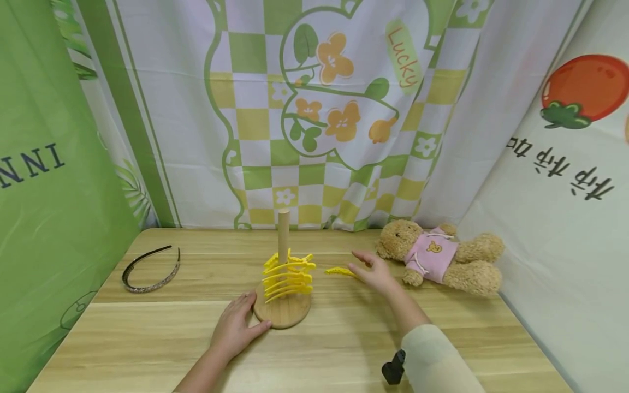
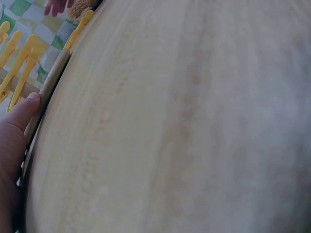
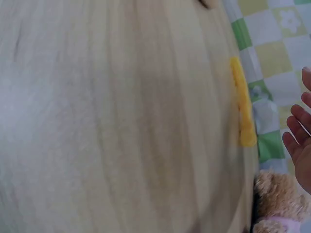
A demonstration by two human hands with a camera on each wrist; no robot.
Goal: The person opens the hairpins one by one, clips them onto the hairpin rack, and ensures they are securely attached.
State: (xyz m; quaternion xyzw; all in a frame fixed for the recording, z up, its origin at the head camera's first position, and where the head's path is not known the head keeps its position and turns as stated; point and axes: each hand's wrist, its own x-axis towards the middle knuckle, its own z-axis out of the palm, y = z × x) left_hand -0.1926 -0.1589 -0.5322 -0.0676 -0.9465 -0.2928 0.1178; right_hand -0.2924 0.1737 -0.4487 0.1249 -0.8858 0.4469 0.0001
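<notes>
A wooden stand (image 1: pixel 283 234) with an upright post on a round base carries several curved yellow plastic pieces (image 1: pixel 289 284), stacked around the post. My left hand (image 1: pixel 236 327) holds the base at its left rim, thumb at the front edge; in the left wrist view the thumb (image 2: pixel 26 109) lies against the rim. Another curved yellow piece (image 1: pixel 339 271) rests on the table to the right of the stand. My right hand (image 1: pixel 375 273) is at its right end with fingers spread, and in the right wrist view the fingers stand apart from the yellow piece (image 3: pixel 244 107).
A teddy bear (image 1: pixel 437 254) in a pink top lies at the back right, close beside my right hand. A dark glittery headband (image 1: pixel 152 273) lies at the left. The wooden table (image 1: pixel 344 344) meets a checked curtain (image 1: pixel 314 185) at its back edge.
</notes>
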